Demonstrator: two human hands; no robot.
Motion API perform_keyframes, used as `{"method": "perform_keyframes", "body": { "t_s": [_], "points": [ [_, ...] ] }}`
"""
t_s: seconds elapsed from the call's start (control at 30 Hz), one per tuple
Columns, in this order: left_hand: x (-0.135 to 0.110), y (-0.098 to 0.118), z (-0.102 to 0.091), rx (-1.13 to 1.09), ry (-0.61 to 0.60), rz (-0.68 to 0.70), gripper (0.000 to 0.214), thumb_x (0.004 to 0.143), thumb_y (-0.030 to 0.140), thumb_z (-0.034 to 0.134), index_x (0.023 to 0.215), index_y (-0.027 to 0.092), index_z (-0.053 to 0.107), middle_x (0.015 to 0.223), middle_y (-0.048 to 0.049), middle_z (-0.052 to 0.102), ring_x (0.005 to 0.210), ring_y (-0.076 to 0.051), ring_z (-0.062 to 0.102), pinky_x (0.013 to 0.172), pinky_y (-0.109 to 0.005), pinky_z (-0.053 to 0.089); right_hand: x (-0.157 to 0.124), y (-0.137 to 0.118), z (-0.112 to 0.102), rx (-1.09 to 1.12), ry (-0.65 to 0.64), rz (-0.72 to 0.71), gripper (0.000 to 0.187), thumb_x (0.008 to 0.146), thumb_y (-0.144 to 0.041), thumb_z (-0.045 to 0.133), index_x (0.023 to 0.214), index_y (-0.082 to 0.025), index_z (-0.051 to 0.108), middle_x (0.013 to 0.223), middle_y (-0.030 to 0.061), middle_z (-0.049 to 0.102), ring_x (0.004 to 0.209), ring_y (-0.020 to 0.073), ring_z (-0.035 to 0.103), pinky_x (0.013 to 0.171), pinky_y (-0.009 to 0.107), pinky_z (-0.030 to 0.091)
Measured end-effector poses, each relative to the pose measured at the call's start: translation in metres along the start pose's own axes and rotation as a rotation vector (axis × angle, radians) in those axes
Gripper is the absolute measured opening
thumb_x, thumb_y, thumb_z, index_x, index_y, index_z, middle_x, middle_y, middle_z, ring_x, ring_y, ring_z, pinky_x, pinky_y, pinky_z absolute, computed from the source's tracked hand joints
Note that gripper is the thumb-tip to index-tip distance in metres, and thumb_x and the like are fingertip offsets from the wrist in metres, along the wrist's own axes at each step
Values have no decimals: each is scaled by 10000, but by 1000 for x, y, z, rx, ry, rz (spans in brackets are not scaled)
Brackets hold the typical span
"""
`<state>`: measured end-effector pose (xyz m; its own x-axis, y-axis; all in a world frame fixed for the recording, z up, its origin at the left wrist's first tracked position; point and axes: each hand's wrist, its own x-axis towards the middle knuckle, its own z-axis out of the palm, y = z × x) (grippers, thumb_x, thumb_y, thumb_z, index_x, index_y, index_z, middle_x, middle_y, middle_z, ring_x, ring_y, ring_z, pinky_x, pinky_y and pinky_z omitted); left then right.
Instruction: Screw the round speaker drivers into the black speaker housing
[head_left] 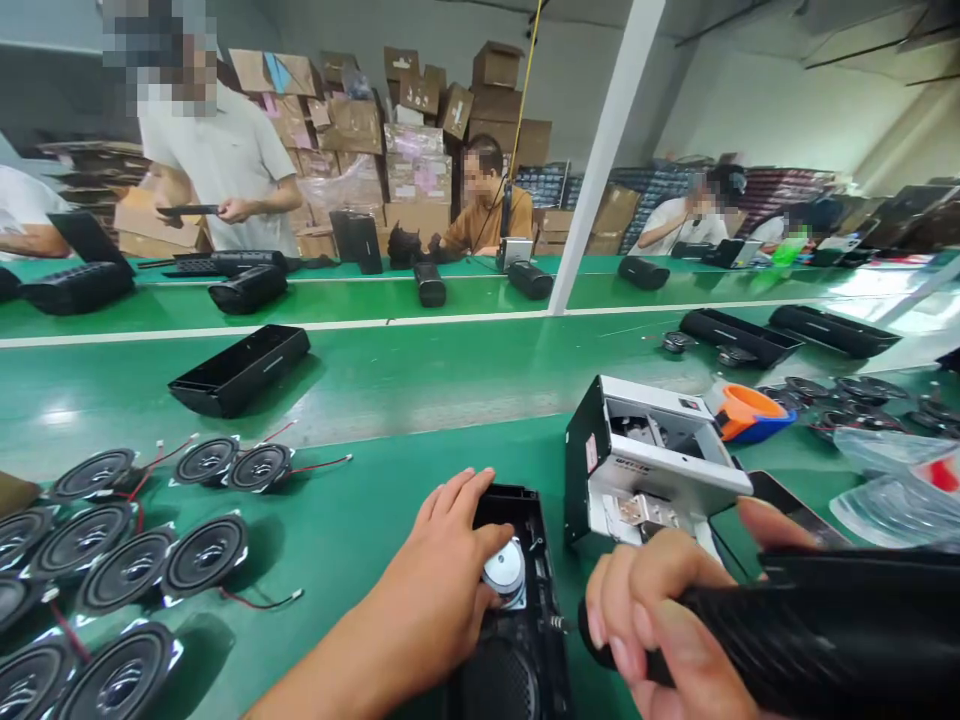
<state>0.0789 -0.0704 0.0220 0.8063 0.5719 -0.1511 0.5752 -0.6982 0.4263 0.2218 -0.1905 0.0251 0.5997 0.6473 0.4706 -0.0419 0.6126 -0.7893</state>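
Observation:
My left hand [450, 575] lies over an open black speaker housing [544, 560]. Its thumb and forefinger are around a speaker driver [506, 570] that sits in the housing with its silver magnet facing up; the other fingers reach the housing's far left edge. A round grille [499, 685] shows in the near part of the housing. In my right hand [675, 610] is a black electric screwdriver [810, 625] with a ribbed grip, its front end turned left towards the housing's right side. A small silver coiled piece [557, 624] shows between that end and the housing.
Several loose speaker drivers [206, 550] with red leads lie on the left. A white-and-black screw feeder [652, 460] stands beyond my right hand, near an orange-and-blue tape roll [750, 410]. A black housing [240, 370] lies on the green bench; co-workers sit and stand across it.

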Motion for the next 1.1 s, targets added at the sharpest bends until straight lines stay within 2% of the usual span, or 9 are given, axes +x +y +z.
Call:
{"method": "perform_keyframes", "body": {
  "t_s": [0.1, 0.23, 0.37, 0.57, 0.77, 0.97, 1.1],
  "points": [
    [0, -3, 2, -15, 20, 26, 671, 834, 33, 709, 1481, 210, 689, 1821, -211, 231, 1694, -405, 162, 1359, -645, 290, 0, 15, 2, -14, -60, -19, 481, 1121, -277, 685, 1522, -442, 475, 725, -77, 610, 547, 161, 564, 553, 325, 504],
    [0, -6, 5, -34, 30, 55, 649, 830, 30, 710, 1460, 186, 699, 1813, -230, 240, 1689, -424, 173, 1344, -658, 320, 2, 28, -2, -65, -94, -25, 497, 1121, -255, 666, 1535, -411, 440, 738, -78, 610, 571, 169, 581, 559, 347, 509],
    [1, -4, 5, -16, 47, 52, 635, 820, 32, 731, 1436, 186, 718, 1802, -232, 271, 1679, -444, 206, 1329, -682, 340, 1, 31, -3, -85, -111, -22, 489, 1118, -231, 655, 1528, -393, 442, 742, -81, 613, 566, 172, 583, 557, 365, 515],
    [2, 3, -1, 4, 36, 15, 611, 836, 51, 729, 1426, 207, 728, 1806, -179, 301, 1672, -413, 259, 1315, -656, 394, -1, 37, -5, -104, -97, -8, 512, 1113, -240, 672, 1536, -386, 425, 758, -80, 636, 584, 178, 601, 587, 381, 510],
    [2, 5, 0, 19, 57, 21, 584, 808, 45, 723, 1367, 207, 763, 1790, -183, 339, 1660, -412, 293, 1295, -664, 421, -1, 41, -7, -92, -137, -4, 539, 1135, -213, 634, 1586, -371, 386, 777, -80, 630, 589, 162, 584, 576, 365, 506],
    [3, 5, 1, 23, 77, 29, 614, 769, 30, 688, 1350, 207, 775, 1779, -186, 361, 1649, -412, 320, 1282, -655, 444, -1, 42, -9, -78, -196, 35, 383, 1123, -242, 664, 1425, -389, 480, 783, -86, 620, 577, 150, 566, 578, 353, 490],
    [4, 6, 1, 34, 73, 22, 628, 760, 37, 702, 1363, 198, 771, 1782, -187, 351, 1647, -415, 323, 1288, -646, 442, -2, 46, -14, -87, -226, 34, 390, 1096, -246, 692, 1417, -368, 508, 808, -54, 627, 642, 187, 591, 579, 353, 493]
  ]
}}
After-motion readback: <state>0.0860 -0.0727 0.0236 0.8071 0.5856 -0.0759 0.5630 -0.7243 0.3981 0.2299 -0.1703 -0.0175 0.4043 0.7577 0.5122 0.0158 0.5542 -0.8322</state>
